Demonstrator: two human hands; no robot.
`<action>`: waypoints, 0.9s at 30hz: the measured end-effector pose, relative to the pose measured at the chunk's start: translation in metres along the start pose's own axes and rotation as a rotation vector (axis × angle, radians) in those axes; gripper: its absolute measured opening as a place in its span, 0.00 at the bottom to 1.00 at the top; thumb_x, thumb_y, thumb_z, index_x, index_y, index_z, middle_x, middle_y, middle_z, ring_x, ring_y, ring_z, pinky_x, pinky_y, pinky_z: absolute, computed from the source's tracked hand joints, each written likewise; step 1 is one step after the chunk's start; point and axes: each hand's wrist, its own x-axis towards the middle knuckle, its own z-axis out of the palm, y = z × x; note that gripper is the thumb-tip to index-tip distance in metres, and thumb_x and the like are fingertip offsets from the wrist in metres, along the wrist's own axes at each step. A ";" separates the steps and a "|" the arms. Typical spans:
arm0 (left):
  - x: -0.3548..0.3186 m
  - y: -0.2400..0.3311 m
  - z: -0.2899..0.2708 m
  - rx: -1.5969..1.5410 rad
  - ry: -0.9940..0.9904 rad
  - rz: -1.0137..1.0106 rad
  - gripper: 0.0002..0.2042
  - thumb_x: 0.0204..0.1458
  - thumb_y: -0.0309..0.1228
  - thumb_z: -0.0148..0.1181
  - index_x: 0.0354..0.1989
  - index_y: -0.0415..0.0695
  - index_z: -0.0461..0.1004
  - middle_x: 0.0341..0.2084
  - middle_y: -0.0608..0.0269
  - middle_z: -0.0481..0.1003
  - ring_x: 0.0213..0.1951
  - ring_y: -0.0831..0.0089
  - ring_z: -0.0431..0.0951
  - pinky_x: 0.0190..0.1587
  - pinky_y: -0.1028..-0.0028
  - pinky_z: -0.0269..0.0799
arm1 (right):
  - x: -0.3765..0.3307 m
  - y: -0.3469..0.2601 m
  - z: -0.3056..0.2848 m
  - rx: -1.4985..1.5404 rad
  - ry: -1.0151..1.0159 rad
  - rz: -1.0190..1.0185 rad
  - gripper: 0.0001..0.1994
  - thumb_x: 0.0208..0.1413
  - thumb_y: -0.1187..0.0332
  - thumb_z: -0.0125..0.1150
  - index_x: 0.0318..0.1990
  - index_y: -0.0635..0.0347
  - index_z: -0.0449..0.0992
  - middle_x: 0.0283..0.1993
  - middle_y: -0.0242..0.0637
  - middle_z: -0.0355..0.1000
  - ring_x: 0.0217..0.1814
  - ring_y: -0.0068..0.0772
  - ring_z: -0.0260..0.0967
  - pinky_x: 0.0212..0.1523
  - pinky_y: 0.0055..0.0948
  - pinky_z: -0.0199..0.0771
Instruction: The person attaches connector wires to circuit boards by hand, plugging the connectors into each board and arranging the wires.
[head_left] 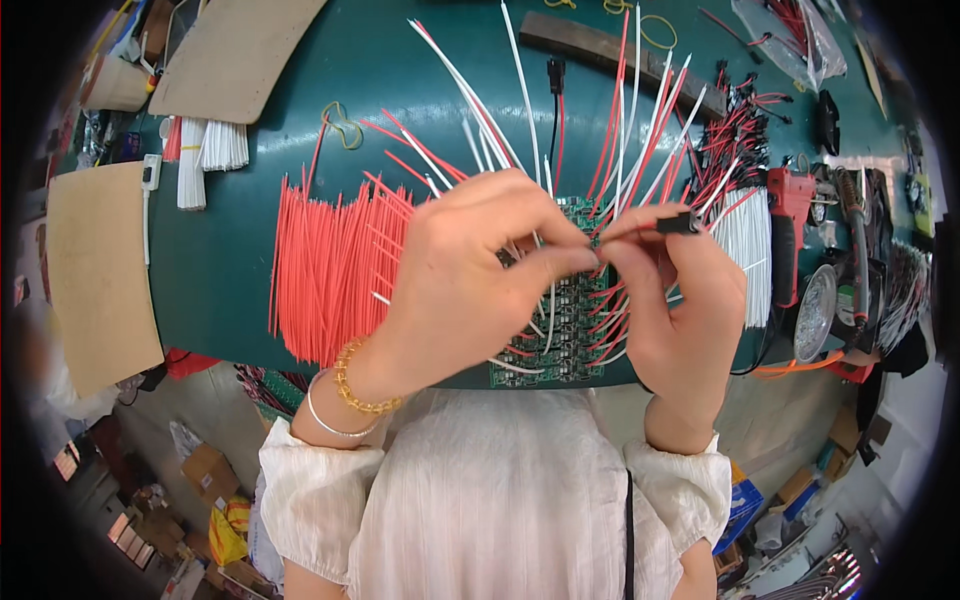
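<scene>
Both my hands meet over green circuit boards point(570, 330) that have red and white wires rising from them. My left hand point(480, 265) is closed in a pinch, thumb against forefinger, and what is between them is too small to make out. Its fingertips almost touch those of my right hand point(680, 290), which pinches the wire end of a connector lead. The lead's black plug point(678, 222) lies across the right fingers, and its wires run toward the fingertips. Beside the left hand lies a thick bundle of red wires point(325, 270), partly covered by that hand.
White wires point(757, 255) lie right of the boards, with black-plugged leads point(740, 130) behind them. Farther right are a red-and-black tool point(790, 230), a soldering iron point(857, 250) and a clear round dish point(815, 313). A dark bar point(620, 62) lies at the back, brown boards point(105, 270) at left.
</scene>
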 end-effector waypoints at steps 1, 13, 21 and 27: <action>0.001 0.000 0.000 -0.003 -0.005 -0.010 0.05 0.41 0.16 0.67 0.27 0.36 0.78 0.28 0.59 0.78 0.30 0.76 0.76 0.32 0.78 0.69 | 0.003 0.004 0.004 -0.061 0.037 -0.047 0.06 0.45 0.83 0.61 0.29 0.67 0.71 0.27 0.42 0.70 0.27 0.42 0.70 0.28 0.31 0.68; 0.001 -0.024 0.007 0.329 0.216 0.200 0.04 0.43 0.17 0.66 0.28 0.36 0.78 0.22 0.60 0.77 0.23 0.75 0.77 0.27 0.78 0.72 | 0.004 0.020 0.018 -0.332 0.047 -0.090 0.05 0.51 0.84 0.59 0.34 0.67 0.74 0.29 0.37 0.72 0.25 0.29 0.70 0.25 0.23 0.67; 0.002 -0.025 0.012 0.311 0.262 0.185 0.04 0.40 0.20 0.66 0.25 0.40 0.77 0.21 0.60 0.76 0.24 0.63 0.76 0.28 0.69 0.70 | 0.008 0.022 0.019 -0.276 0.096 -0.163 0.08 0.43 0.82 0.63 0.32 0.63 0.72 0.28 0.37 0.71 0.29 0.40 0.69 0.30 0.34 0.65; 0.005 -0.025 0.016 0.271 0.219 0.163 0.04 0.40 0.20 0.66 0.24 0.40 0.77 0.21 0.60 0.75 0.25 0.62 0.76 0.28 0.68 0.69 | 0.006 0.025 0.017 -0.387 0.096 -0.218 0.10 0.42 0.81 0.64 0.33 0.62 0.73 0.30 0.37 0.72 0.29 0.39 0.69 0.30 0.33 0.64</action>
